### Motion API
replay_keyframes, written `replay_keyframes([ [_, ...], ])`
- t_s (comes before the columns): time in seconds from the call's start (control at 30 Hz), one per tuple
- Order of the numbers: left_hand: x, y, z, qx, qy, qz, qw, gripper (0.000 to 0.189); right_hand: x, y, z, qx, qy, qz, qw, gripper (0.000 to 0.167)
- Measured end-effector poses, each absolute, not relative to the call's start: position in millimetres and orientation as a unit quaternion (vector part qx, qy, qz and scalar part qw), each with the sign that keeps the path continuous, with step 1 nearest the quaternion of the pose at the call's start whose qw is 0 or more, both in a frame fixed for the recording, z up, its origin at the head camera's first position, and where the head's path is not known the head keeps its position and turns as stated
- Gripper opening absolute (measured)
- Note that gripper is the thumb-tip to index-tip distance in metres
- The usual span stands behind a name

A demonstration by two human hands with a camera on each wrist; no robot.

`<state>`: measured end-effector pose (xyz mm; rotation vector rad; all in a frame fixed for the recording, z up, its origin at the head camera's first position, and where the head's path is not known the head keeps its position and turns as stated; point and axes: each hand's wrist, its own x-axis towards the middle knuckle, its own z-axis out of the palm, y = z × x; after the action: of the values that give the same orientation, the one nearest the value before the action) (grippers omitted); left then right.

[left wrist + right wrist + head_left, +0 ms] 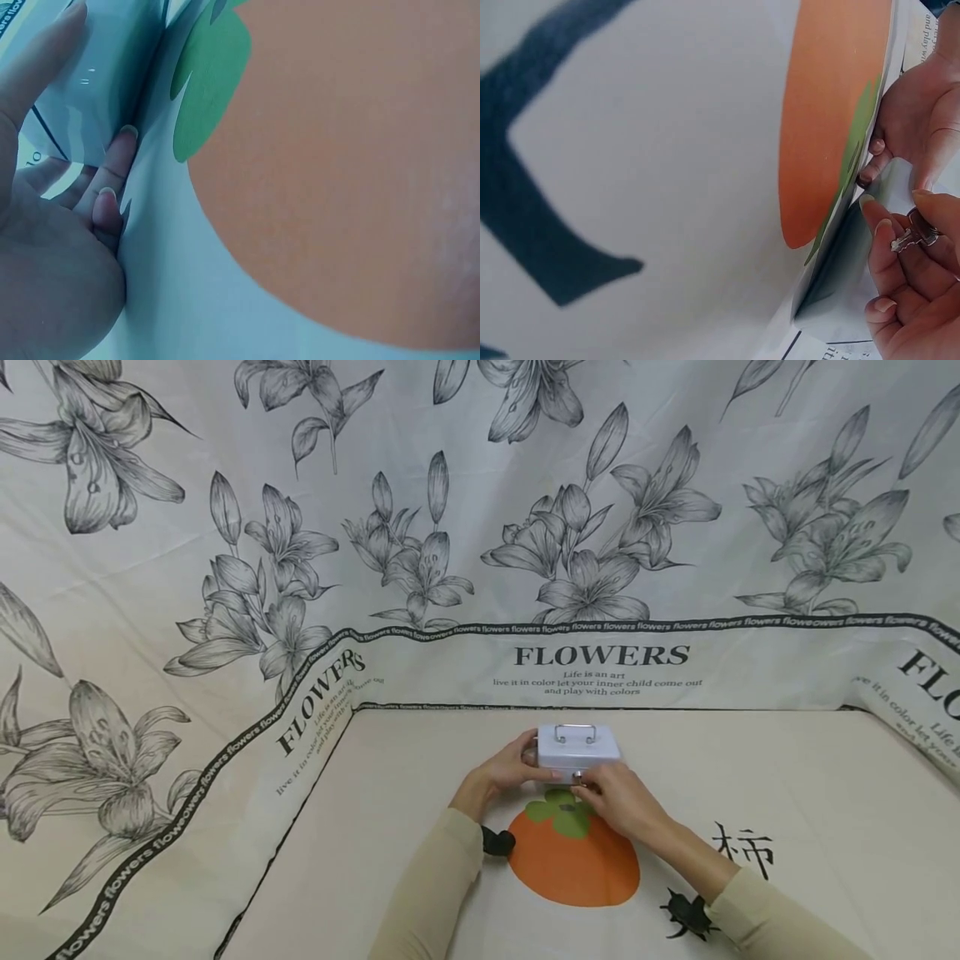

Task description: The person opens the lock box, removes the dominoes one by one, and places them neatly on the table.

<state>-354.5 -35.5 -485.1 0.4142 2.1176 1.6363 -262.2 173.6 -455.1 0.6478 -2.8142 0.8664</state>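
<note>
- The key (904,241) is at the fingertips of the right hand (618,795), in front of the white box (579,753) and toward its right half; that short stretch between key and front face is the relation that matters most.
- The box's long axis runs left to right across the person, so its front face looks back toward them (both hands are close to it, one at each side).
- The left hand (510,766) holds the box's left end, thumb across the front and fingers around the side.
- The right hand is narrow, pinching the key by its head, with the toothed shaft in plain sight; whether anything sits in a lock cannot be told.
- The box rests on the table (712,747), just beyond the printed orange fruit (573,870).
- Its lid, with a wire handle (576,732), is down, hiding any contents.
</note>
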Motion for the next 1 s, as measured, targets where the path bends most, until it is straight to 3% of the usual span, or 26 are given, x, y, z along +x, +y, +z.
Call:
replay_keyframes([
  [0.5,-355.5,-34.0,-487.9,0.138,0.759,0.600,0.210,0.095,-257.6,178.9,-454.2,0.223,-0.918,0.326,0.037,0.012],
  [0.8,-354.7,-34.4,-486.8,0.140,0.746,0.613,0.218,0.093,-253.9,174.7,-453.8,0.233,-0.932,0.272,0.059,0.009],
  [1.0,-355.1,-34.4,-486.2,0.136,0.753,0.608,0.215,0.095,-253.7,175.9,-452.3,0.206,-0.922,0.326,0.032,0.011],
])
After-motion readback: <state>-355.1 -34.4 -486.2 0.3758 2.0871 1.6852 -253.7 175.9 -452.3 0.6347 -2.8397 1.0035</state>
